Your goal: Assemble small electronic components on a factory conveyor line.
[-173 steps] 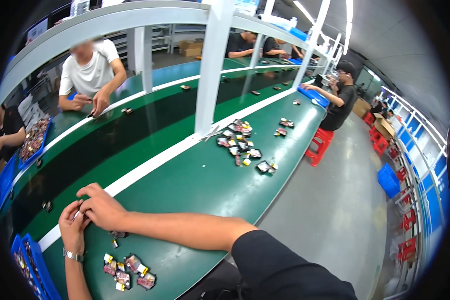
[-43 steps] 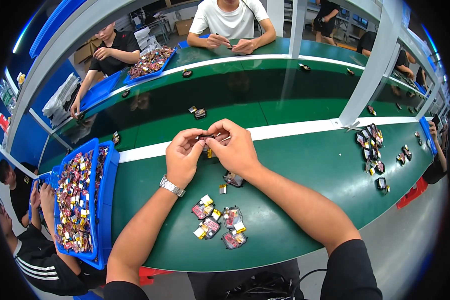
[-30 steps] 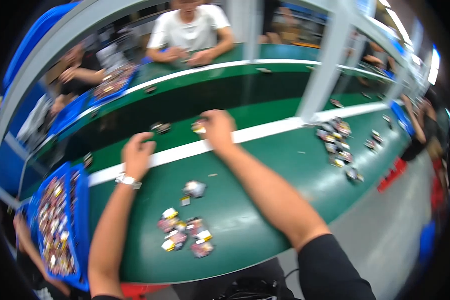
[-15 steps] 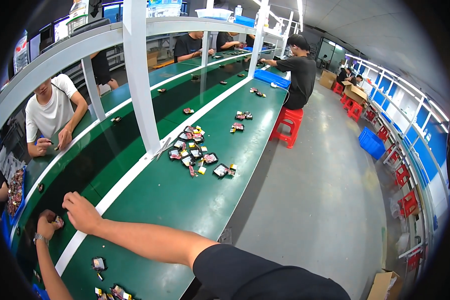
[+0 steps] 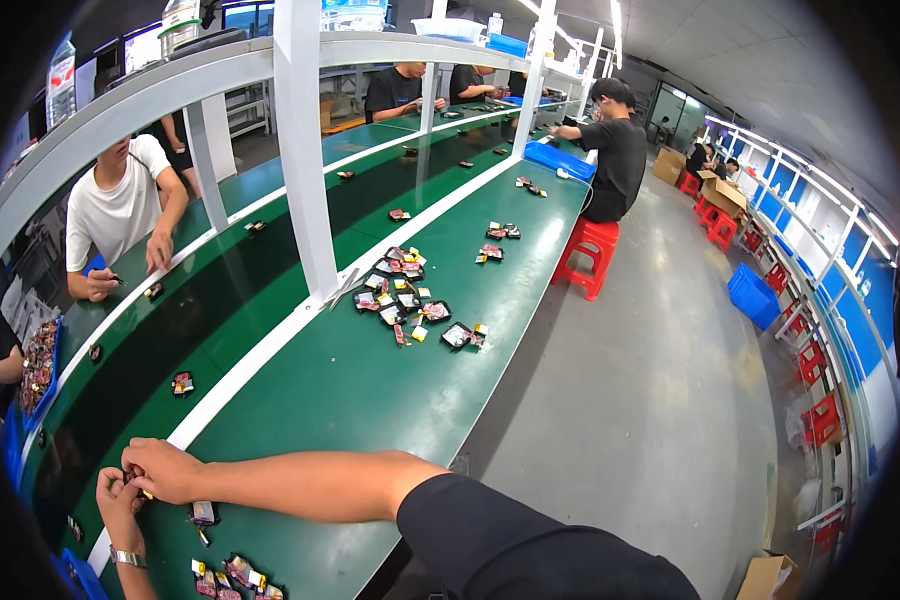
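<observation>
Along the white-rail edge of the smooth green worktop (image 5: 340,385), two bare hands meet over one small dark piece with a yellow bit showing (image 5: 147,494). Left hand (image 5: 116,497), metal watch at its wrist, pinches it from below; right hand (image 5: 166,470) closes on it from above, fingertips bent inward. Exact finger placement partly hidden; the piece's outline too.

Just beside the hands, toward the aisle edge: a flat black-rimmed module with a pale face (image 5: 203,513). Nearer the wearer, a loose group of red, black and yellow modules (image 5: 238,577). Farther along, a larger heap of similar modules (image 5: 400,292), near the upright post's foot.

Handling, judged by eye: light, probably stiff at the dark rim, more delicate at the yellow part. Best held by opposite rim edges, fingertips only, no squeezing across the face.
</observation>
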Demonstrator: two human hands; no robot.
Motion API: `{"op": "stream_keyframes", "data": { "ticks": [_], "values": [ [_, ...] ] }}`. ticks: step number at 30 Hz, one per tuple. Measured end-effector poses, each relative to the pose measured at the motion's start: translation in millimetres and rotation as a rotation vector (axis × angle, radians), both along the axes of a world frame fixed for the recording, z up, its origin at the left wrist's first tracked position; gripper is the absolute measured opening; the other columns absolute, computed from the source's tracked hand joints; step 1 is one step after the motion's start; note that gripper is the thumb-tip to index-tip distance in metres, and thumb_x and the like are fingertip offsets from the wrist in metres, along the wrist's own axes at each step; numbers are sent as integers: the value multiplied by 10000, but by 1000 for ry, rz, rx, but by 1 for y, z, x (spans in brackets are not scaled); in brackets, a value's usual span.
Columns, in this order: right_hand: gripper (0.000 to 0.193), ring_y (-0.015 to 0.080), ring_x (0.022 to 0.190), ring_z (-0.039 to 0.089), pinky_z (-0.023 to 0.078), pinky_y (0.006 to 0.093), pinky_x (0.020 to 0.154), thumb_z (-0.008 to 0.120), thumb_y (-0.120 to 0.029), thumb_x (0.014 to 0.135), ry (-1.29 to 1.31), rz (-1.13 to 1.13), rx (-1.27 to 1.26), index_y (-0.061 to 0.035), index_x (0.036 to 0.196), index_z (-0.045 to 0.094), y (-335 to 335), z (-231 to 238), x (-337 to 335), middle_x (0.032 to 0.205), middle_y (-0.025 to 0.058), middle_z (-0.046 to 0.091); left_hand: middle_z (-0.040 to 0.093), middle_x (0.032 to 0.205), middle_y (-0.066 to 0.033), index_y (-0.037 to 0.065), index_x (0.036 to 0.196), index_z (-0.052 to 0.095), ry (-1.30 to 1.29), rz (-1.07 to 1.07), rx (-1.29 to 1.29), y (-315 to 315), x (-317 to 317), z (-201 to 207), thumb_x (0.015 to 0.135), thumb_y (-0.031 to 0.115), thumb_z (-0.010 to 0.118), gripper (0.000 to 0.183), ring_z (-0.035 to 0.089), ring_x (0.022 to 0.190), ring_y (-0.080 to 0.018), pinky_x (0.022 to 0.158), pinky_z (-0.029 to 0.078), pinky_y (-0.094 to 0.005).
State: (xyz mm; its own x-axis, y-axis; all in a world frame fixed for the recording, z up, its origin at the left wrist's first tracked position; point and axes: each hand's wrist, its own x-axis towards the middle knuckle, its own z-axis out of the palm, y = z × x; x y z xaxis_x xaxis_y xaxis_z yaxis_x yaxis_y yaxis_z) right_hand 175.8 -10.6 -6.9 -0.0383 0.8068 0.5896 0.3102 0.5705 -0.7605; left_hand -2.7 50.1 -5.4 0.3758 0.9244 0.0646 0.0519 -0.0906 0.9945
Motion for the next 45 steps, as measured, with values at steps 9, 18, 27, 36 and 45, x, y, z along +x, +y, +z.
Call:
{"op": "stream_keyframes", "data": {
  "ticks": [9, 18, 27, 36, 45],
  "values": [
    [177, 315, 1000, 561, 507, 389, 851, 647, -141, 753, -342, -60, 231, -77, 918, 656, -9, 2, -19, 1010, 122, 558, 666, 1077, -107, 41, 1292, 499, -69, 77, -78, -45, -18, 11, 878, 5, 552, 420, 662, 890, -135, 730, 553, -236],
    [205, 287, 937, 564, 513, 391, 764, 692, -39, 731, -494, -64, 292, -59, 904, 584, -19, 21, 5, 950, 96, 530, 617, 1164, -102, 27, 1230, 486, -199, -84, -111, -50, 0, 10, 906, -32, 545, 335, 631, 1035, -167, 900, 556, -327],
    [106, 259, 902, 556, 502, 380, 774, 717, -65, 749, -519, -11, 158, -87, 839, 667, -17, 27, 8, 902, 64, 532, 601, 1200, -123, -16, 1279, 490, -199, -173, -118, -51, -5, 18, 919, -30, 515, 360, 612, 1086, -175, 948, 537, -331],
    [63, 285, 1134, 525, 465, 391, 934, 706, -112, 803, -407, -24, 64, -85, 856, 684, -13, 20, 6, 1170, 98, 574, 592, 1214, -125, -8, 1285, 487, -231, -227, -80, -48, -10, 14, 881, -52, 565, 413, 626, 1067, -167, 932, 540, -310],
    [71, 298, 1166, 506, 417, 409, 992, 687, -113, 832, -387, 65, -1, -69, 881, 663, -14, 23, 10, 1203, 100, 574, 594, 1225, -126, -9, 1280, 490, -236, -224, -118, -49, -8, 15, 908, -52, 549, 379, 626, 1075, -175, 923, 544, -317]
  ]
}}
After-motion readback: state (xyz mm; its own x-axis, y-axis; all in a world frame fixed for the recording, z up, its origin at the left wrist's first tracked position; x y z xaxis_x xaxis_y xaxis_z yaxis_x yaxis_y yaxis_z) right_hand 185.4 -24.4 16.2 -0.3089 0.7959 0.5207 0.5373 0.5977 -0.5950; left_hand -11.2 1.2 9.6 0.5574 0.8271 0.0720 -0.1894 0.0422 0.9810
